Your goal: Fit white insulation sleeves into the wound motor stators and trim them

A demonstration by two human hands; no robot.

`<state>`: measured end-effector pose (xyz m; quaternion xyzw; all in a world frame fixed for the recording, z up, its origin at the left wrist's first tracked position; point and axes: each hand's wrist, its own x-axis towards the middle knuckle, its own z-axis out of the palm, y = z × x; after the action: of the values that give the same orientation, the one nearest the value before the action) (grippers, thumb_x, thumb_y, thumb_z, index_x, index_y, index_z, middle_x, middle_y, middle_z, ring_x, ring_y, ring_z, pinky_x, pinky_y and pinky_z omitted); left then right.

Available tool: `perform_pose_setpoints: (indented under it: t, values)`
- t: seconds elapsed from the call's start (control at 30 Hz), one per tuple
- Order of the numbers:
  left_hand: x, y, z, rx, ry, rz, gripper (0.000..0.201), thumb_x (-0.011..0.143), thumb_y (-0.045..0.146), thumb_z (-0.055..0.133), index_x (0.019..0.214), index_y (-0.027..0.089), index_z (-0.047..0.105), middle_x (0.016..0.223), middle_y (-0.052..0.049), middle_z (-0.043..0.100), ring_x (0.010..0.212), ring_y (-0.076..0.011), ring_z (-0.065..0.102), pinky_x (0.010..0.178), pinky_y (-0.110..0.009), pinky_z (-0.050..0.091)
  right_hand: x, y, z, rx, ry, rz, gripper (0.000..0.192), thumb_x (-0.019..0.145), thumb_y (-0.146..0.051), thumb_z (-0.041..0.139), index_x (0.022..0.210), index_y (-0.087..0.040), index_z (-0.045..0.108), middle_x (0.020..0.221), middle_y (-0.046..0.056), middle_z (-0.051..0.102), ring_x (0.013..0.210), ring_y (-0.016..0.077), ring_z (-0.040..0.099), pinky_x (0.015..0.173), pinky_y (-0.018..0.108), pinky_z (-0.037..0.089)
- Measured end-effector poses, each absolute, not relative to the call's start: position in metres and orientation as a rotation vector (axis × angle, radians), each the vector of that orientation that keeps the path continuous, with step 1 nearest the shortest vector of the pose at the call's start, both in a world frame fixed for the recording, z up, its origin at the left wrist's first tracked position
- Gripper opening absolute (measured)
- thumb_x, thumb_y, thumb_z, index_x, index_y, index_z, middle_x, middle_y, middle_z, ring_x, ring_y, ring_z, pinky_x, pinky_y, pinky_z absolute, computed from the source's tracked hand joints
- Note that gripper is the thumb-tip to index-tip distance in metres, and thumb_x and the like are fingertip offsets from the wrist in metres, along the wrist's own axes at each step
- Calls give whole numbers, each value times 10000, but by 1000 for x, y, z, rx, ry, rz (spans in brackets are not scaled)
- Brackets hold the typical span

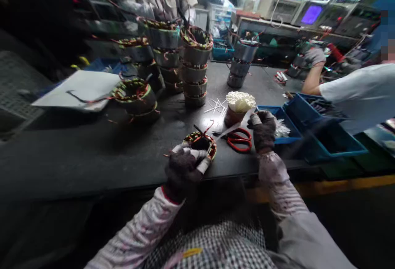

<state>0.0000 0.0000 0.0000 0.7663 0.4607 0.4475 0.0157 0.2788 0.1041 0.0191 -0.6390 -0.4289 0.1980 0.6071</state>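
We see our left hand [184,167] and right hand [263,130] in dark, rough knitted cloth gloves. The stator [202,143] at centre shows glossy copper wire on dull metal. The scissors [239,139] have shiny red plastic handles; the worktop [92,154] looks matt black.
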Motion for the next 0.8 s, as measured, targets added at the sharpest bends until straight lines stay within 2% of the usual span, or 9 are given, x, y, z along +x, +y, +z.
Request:
perform_pose_setpoints:
  t: [0.1, 0.17, 0.3, 0.4, 0.43, 0.5, 0.6, 0.7, 0.8]
  values:
    - [25, -5, -9, 2451, 1549, 1381, 133, 1004, 307, 709, 966, 223, 805, 820, -14, 819, 766, -231, 779, 1021, -474, 606, 277, 135, 16, -1494, -949, 450, 152, 857, -287, 728, 875, -200, 604, 766, -49, 636, 674, 121, 572, 683, 266, 505]
    - [29, -10, -8, 2492, 1574, 1347, 186, 1023, 310, 688, 1118, 189, 793, 959, -66, 846, 888, -256, 801, 1052, -471, 605, 276, 143, 15, -1483, -919, 447, 105, 869, -257, 689, 859, -197, 603, 772, -40, 642, 678, 118, 585, 688, 264, 520]
    - [16, -4, 15, 2486, 1753, 1076, 530, 1029, 461, 677, 1433, 119, 664, 1358, -200, 761, 1291, -348, 717, 1175, -512, 534, 272, 129, 14, -1414, -857, 432, 137, 902, -330, 644, 932, -197, 631, 813, -23, 669, 659, 123, 638, 578, 238, 537]
    - [9, 23, 36, 2364, 1954, 526, 811, 940, 581, 750, 1544, 70, 570, 1454, -277, 677, 1347, -427, 663, 1162, -562, 517, 264, 105, 17, -1349, -816, 377, 234, 890, -401, 671, 1007, -199, 652, 882, -3, 711, 650, 124, 675, 500, 219, 543]
    - [9, 33, 41, 2304, 1964, 371, 830, 933, 563, 750, 1558, 55, 550, 1457, -287, 670, 1324, -426, 676, 1119, -539, 546, 261, 96, 19, -1325, -819, 346, 251, 880, -418, 694, 991, -196, 654, 901, 11, 727, 650, 128, 686, 487, 218, 546]
    - [12, 50, 48, 2190, 1953, 172, 726, 963, 479, 690, 1550, 71, 560, 1411, -263, 704, 1246, -392, 720, 1001, -473, 596, 253, 75, 23, -1282, -865, 272, 272, 867, -438, 742, 921, -192, 639, 954, 49, 757, 686, 147, 722, 498, 234, 577]
    - [15, 60, 54, 2146, 1946, 62, 553, 1008, 399, 576, 1476, 108, 622, 1238, -212, 783, 1103, -354, 769, 858, -421, 600, 242, 38, 25, -1183, -977, 175, 305, 883, -428, 788, 863, -206, 580, 1013, 82, 785, 800, 192, 784, 620, 302, 666]
    - [14, 59, 58, 2192, 1928, 4, 572, 1031, 387, 543, 1499, 61, 583, 1146, -226, 795, 1042, -359, 780, 828, -425, 589, 235, -2, 17, -1112, -1114, 125, 308, 931, -445, 789, 883, -210, 595, 898, 56, 792, 765, 200, 796, 669, 333, 687]
    - [9, 57, 60, 2227, 1866, -22, 595, 1032, 349, 550, 1547, 50, 541, 1171, -233, 792, 1062, -358, 784, 859, -424, 587, 230, -37, 2, -1143, -1212, 134, 254, 963, -441, 782, 947, -203, 693, 829, 44, 794, 711, 200, 792, 642, 319, 676]
